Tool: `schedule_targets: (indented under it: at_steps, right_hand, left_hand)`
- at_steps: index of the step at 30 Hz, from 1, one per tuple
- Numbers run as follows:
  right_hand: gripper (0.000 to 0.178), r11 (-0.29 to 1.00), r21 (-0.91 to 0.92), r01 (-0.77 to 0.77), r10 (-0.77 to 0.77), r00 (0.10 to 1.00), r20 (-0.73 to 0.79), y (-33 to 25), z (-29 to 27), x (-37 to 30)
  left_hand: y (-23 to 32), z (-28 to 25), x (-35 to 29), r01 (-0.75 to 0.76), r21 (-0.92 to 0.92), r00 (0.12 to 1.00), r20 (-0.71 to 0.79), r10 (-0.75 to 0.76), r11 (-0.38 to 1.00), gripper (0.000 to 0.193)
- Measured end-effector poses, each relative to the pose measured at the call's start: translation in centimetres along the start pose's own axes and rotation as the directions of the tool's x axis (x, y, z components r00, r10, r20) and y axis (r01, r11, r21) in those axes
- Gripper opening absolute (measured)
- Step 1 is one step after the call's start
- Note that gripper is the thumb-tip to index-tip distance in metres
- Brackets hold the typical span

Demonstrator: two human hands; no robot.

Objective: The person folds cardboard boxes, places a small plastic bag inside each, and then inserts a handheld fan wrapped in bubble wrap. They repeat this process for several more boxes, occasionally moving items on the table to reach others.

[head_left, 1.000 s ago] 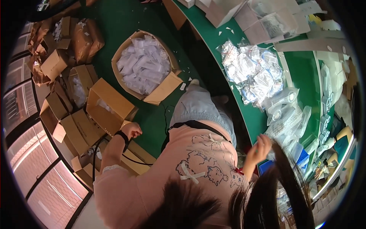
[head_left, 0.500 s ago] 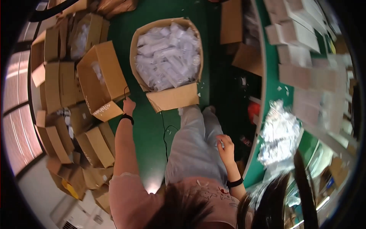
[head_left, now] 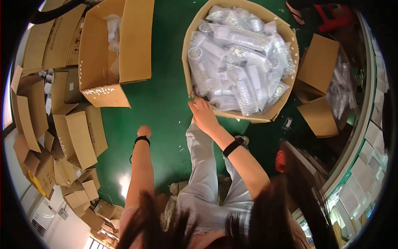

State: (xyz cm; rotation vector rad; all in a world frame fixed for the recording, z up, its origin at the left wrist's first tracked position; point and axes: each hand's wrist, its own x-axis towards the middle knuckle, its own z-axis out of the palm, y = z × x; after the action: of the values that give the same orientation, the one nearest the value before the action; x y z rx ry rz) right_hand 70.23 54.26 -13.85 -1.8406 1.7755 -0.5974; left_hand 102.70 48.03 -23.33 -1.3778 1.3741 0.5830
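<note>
A large cardboard box (head_left: 185,66) stands on the floor ahead of me, its top spread wide. Clear bubble-wrapped cylindrical items (head_left: 244,89) fill it close to the rim. My right hand (head_left: 204,114) is at the box's near left corner, fingers bent over the cardboard edge. Away to the left, over the bare floor, my left hand (head_left: 144,132) is curled up and blurred. A thin dark loop, perhaps cord, shows beside that wrist; what the fingers hold cannot be made out.
An open carton (head_left: 134,45) with a few wrapped pieces stands at the far left. More cartons (head_left: 76,133) line the left side. To the right are another open carton (head_left: 317,62), a red object (head_left: 280,161) and a bench edge (head_left: 352,149). Small scraps lie on the green floor (head_left: 166,124).
My right hand has moved from beside my leg to the box's corner. My left hand has left the side carton's edge. The view has shifted, and the filled box appears larger and farther right.
</note>
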Motion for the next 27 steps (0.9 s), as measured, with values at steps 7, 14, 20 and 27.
schedule_targets:
  at_steps: [7,14,20,27]
  right_hand:
    - [0.041,0.967,0.206,-0.148,0.175,0.977,-0.119,-4.3,-5.4,-6.9]
    - [0.031,0.847,0.461,-0.265,0.483,0.746,-0.458,-15.5,-31.4,-20.1]
    - [0.060,0.906,0.000,-0.424,0.054,0.116,-0.992,-24.1,-55.0,-36.0]
    - [0.087,0.574,-0.510,-0.641,-0.488,0.232,-0.841,-28.4,-67.8,-47.4]
  left_hand:
    - [5.0,1.2,-13.1,-0.731,0.019,0.625,-0.382,0.681,0.682,0.033]
    - [16.0,-16.9,-42.7,-0.893,-0.398,0.174,-0.734,0.656,-0.208,0.021]
    - [28.0,-27.0,-67.0,-0.592,0.028,-0.463,-0.831,0.310,-0.806,0.026]
    - [38.7,-24.2,-82.1,-0.539,-0.081,-0.737,-0.437,0.516,-0.838,0.031]
